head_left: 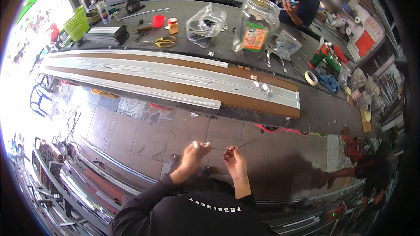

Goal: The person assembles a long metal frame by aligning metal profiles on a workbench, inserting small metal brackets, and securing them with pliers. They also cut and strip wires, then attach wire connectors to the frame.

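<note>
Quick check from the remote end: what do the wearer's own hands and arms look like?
The left hand and right hand are ungloved; two left fingers show white at the tips, perhaps tape or finger covers. The left sleeve and right sleeve are black and leave the wrists bare. The black top carries white lettering. No cables show on the arms.

Yellow-handled scissors (156, 41) lie on the dark counter (321, 107) near a red cup (159, 21) and a clear plastic bag (205, 26). A large clear jar (259, 16) stands right of the bag, a lime-green basket (76, 23) far left.
</note>
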Tool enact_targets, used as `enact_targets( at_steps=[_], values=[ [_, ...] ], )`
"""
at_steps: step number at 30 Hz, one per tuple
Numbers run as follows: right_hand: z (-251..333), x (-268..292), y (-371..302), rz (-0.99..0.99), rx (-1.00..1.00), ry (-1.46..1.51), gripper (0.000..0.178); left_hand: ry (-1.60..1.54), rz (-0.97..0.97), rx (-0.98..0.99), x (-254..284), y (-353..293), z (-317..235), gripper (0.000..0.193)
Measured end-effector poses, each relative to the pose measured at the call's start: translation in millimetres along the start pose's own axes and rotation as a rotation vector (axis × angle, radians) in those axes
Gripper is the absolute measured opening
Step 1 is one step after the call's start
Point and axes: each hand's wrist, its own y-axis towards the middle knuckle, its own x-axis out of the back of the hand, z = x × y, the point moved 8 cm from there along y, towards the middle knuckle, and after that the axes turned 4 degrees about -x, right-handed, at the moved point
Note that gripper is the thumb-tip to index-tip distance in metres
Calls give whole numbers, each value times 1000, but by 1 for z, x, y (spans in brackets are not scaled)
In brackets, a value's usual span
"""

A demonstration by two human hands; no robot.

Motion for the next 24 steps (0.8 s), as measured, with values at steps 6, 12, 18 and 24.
enact_targets(
  at_steps=[6, 12, 18, 24],
  values=[
    [19, -22, 22, -40, -67, -329, 37, -146, -408, -214, 48, 18, -28, 27],
    [54, -53, 26, 44, -252, -759, 42, -230, -570, -388, 143, 29, -100, 33],
    [139, -178, 71, 371, 115, -830, 54, -138, -585, -511, 240, 9, -199, 39],
    [104, -304, 210, 399, 187, -942, 36, -130, -670, -448, 333, -17, -319, 51]
  ],
)
